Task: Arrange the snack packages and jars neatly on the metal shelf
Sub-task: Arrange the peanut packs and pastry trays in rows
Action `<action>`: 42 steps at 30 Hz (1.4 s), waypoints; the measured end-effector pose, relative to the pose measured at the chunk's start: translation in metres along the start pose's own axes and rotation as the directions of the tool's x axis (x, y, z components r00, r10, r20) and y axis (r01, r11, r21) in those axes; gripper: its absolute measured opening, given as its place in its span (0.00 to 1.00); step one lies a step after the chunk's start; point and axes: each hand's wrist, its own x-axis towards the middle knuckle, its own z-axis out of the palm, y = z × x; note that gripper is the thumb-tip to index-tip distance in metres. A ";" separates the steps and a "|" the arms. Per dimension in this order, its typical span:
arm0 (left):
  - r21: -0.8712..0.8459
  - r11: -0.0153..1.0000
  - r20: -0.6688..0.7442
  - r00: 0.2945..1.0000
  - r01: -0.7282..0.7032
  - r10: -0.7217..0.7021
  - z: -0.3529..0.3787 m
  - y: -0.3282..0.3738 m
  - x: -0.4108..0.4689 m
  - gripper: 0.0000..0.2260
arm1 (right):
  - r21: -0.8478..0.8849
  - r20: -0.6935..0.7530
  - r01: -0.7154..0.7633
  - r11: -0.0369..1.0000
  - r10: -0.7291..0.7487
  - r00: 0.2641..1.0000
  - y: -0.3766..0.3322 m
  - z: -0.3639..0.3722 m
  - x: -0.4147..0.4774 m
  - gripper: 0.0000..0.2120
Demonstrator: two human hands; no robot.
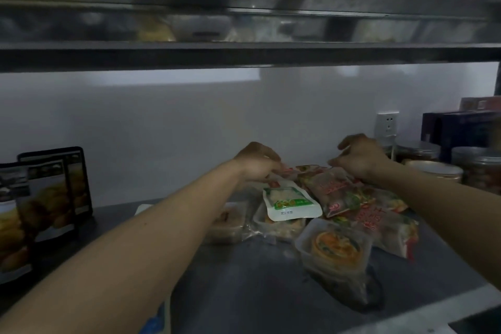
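Note:
A loose pile of snack packages lies on the grey metal shelf [257, 279]. My left hand [257, 161] pinches the top edge of a white and green pouch [291, 202], which leans on the pile. My right hand [362, 157] curls over the far end of a clear bag with red print [334, 190]. Clear plastic tubs [334, 249] with orange food sit at the front of the pile. A second red-printed bag [385, 228] lies to the right. Round jars with metal lids [433, 171] stand to the right of my right hand.
Black stand-up pouches [51, 198] stand in a row at the left. Dark boxes [461, 130] are stacked at the far right behind the jars. A wall socket [386, 123] is on the white wall. An upper shelf [244, 55] runs overhead.

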 end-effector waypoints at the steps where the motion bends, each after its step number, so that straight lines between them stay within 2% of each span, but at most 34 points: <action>1: 0.032 0.999 -0.018 1.000 0.014 -0.013 -0.003 -0.006 0.000 0.17 | -0.051 -0.040 0.070 0.996 -0.072 0.997 -0.010 -0.001 -0.003 0.23; 3: 0.098 0.993 -0.007 0.998 0.061 -0.061 -0.006 -0.016 -0.003 0.20 | -0.101 0.079 0.146 0.984 -0.138 0.987 -0.033 -0.001 -0.013 0.20; 6: 0.148 0.985 0.082 0.991 0.091 -0.104 0.001 -0.027 -0.009 0.23 | -0.156 0.381 0.162 0.974 -0.092 0.920 -0.058 0.011 -0.027 0.24; 8: 0.107 0.991 0.109 0.989 0.085 -0.097 0.008 -0.030 -0.012 0.21 | -0.184 0.476 0.162 0.970 -0.057 0.878 -0.065 0.021 -0.030 0.26; 10: 0.040 0.995 0.092 0.991 0.092 -0.096 0.013 -0.033 -0.013 0.18 | -0.235 0.504 0.161 0.958 -0.022 0.864 -0.069 0.027 -0.032 0.31; 12: -0.035 0.993 0.068 0.992 0.110 -0.107 0.016 -0.034 -0.014 0.17 | -0.254 0.513 0.139 0.957 0.011 0.858 -0.069 0.031 -0.032 0.34; 15: -0.135 0.985 0.038 0.994 0.107 -0.103 0.020 -0.037 -0.013 0.17 | -0.194 0.496 0.100 0.976 0.010 0.869 -0.067 0.031 -0.032 0.33; 18: -0.109 0.993 -0.027 0.999 0.041 -0.044 0.017 -0.036 -0.013 0.22 | -0.045 0.411 0.063 0.997 -0.039 0.911 -0.064 0.025 -0.031 0.27; 20: -0.112 0.993 -0.104 0.994 -0.031 0.019 0.008 -0.031 -0.015 0.24 | 0.119 0.332 0.053 0.991 -0.090 0.939 -0.063 0.020 -0.027 0.28; 22: -0.151 0.984 -0.196 0.979 -0.093 0.063 -0.005 -0.024 -0.020 0.24 | 0.256 0.250 0.089 0.963 -0.155 0.956 -0.066 0.015 -0.024 0.31; 26: -0.154 0.970 -0.333 0.934 -0.188 0.128 -0.038 -0.019 -0.030 0.23 | 0.509 0.156 0.178 0.842 -0.294 0.943 -0.091 0.013 -0.026 0.30; 30: -0.192 0.955 -0.384 0.913 -0.226 0.139 -0.077 -0.028 -0.047 0.20 | 0.651 0.104 0.196 0.733 -0.343 0.934 -0.127 0.028 -0.023 0.30; 34: -0.252 0.957 -0.375 0.926 -0.147 0.044 -0.112 -0.050 -0.058 0.17 | 0.739 0.143 0.138 0.660 -0.353 0.925 -0.169 0.054 -0.019 0.29; 36: -0.303 0.948 -0.373 0.928 -0.100 -0.022 -0.124 -0.064 -0.061 0.17 | 0.749 0.167 0.113 0.653 -0.352 0.921 -0.187 0.073 -0.015 0.31; 40: -0.343 0.939 -0.376 0.911 0.034 -0.170 -0.132 -0.098 -0.056 0.19 | 0.709 0.228 0.063 0.703 -0.312 0.922 -0.210 0.117 -0.003 0.36; 42: -0.307 0.939 -0.317 0.914 0.154 -0.254 -0.132 -0.112 -0.054 0.26 | 0.678 0.255 0.038 0.734 -0.283 0.925 -0.216 0.138 0.002 0.35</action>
